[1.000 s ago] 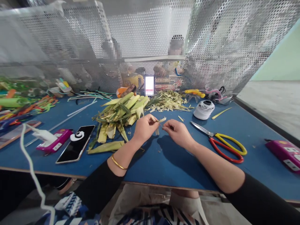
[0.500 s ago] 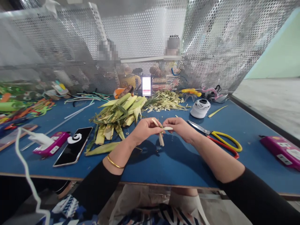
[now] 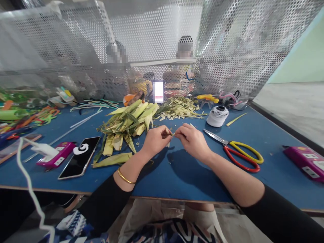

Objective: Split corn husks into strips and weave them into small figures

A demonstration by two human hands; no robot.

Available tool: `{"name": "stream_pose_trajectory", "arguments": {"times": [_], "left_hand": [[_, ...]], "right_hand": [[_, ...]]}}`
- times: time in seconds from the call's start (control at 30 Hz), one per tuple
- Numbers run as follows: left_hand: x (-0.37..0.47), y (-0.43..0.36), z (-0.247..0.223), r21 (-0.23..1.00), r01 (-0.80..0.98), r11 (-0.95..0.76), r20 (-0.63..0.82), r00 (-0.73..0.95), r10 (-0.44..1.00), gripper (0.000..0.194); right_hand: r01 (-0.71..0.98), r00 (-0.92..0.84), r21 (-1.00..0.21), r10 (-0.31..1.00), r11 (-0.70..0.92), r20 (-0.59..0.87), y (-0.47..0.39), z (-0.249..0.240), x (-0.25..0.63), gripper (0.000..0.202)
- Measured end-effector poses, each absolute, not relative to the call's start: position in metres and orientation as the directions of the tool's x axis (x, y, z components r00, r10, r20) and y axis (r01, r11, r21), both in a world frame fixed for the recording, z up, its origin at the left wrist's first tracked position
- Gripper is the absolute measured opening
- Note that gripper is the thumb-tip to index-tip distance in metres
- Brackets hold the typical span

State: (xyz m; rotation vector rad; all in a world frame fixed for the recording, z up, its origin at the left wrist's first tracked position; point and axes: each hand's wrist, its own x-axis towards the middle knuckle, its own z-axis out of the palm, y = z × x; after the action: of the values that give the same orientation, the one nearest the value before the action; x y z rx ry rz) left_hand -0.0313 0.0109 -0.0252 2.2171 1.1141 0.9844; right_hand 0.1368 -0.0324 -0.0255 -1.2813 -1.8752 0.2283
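My left hand (image 3: 157,140) is closed in a pinch on a small pale corn husk strip (image 3: 173,134); most of it is hidden by the fingers, with a short end showing beneath them. Fingertips of my right hand (image 3: 192,141) pinch the same strip from the other side, almost touching the left fingers. Both hands hover just above the blue table. Left of them lies a pile of green-yellow corn husks (image 3: 129,118). Scissors (image 3: 234,152) with one yellow and one red handle lie open to the right, below a white thread spool (image 3: 217,116).
Husk scraps (image 3: 179,108) are heaped at the back, near a lit phone (image 3: 158,91). A dark phone (image 3: 80,160) and a magenta power strip (image 3: 56,156) with a white cord lie left. Another magenta power strip (image 3: 306,163) sits right. Behind stands a perforated metal screen (image 3: 157,33), with people beyond.
My hands have turned and drawn closer around the husk strip, so less of it shows. The longer piece that hung below the left fingers is now mostly hidden.
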Motion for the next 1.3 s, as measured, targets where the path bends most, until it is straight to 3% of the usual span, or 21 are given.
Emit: {"name": "stream_pose_trajectory", "arguments": {"times": [0.1,0.3,0.4,0.5,0.63,0.87,0.97,1.07,1.2,1.3], "left_hand": [[-0.032,0.005,-0.025,0.463,0.566,-0.682,0.446,0.516,0.731,0.005],[-0.032,-0.007,-0.024,-0.173,0.601,-0.78,0.471,0.746,0.47,0.013],[-0.029,-0.017,-0.022,-0.298,0.587,-0.753,0.414,0.79,0.452,0.016],[-0.023,-0.023,-0.025,-0.275,0.58,-0.767,0.314,0.808,0.499,0.019],[-0.019,-0.03,-0.028,-0.11,0.617,-0.779,0.197,0.782,0.591,0.023],[-0.026,-0.043,-0.011,0.153,0.677,-0.719,0.107,0.712,0.694,0.051],[-0.032,-0.037,-0.006,0.261,0.699,-0.666,0.088,0.67,0.738,0.049],[-0.038,-0.026,-0.006,0.258,0.71,-0.656,0.066,0.664,0.745,0.024],[-0.041,-0.014,-0.005,0.146,0.697,-0.702,0.065,0.702,0.71,0.017],[-0.042,-0.01,-0.004,0.189,0.71,-0.679,0.069,0.68,0.73,0.016]], "right_hand": [[0.717,-0.111,-0.559,0.86,0.417,0.498,-0.027,-0.021,0.146,0.015],[0.676,-0.117,-0.636,0.906,0.372,0.406,-0.025,-0.015,0.15,0.016],[0.675,-0.135,-0.647,0.922,0.354,0.363,-0.026,-0.014,0.148,0.013],[0.661,-0.167,-0.711,0.971,0.241,0.173,-0.024,-0.017,0.146,0.013],[0.66,-0.252,-0.733,0.968,0.161,-0.014,-0.021,-0.022,0.145,0.017],[0.715,-0.338,-0.641,0.941,0.28,0.033,-0.028,-0.034,0.151,0.015],[0.698,-0.35,-0.641,0.933,0.32,0.084,-0.034,-0.039,0.155,0.014],[0.669,-0.359,-0.664,0.928,0.333,0.102,-0.039,-0.041,0.157,0.014],[0.669,-0.373,-0.651,0.92,0.358,0.122,-0.043,-0.039,0.154,0.016],[0.672,-0.389,-0.637,0.912,0.377,0.13,-0.044,-0.037,0.152,0.016]]}}
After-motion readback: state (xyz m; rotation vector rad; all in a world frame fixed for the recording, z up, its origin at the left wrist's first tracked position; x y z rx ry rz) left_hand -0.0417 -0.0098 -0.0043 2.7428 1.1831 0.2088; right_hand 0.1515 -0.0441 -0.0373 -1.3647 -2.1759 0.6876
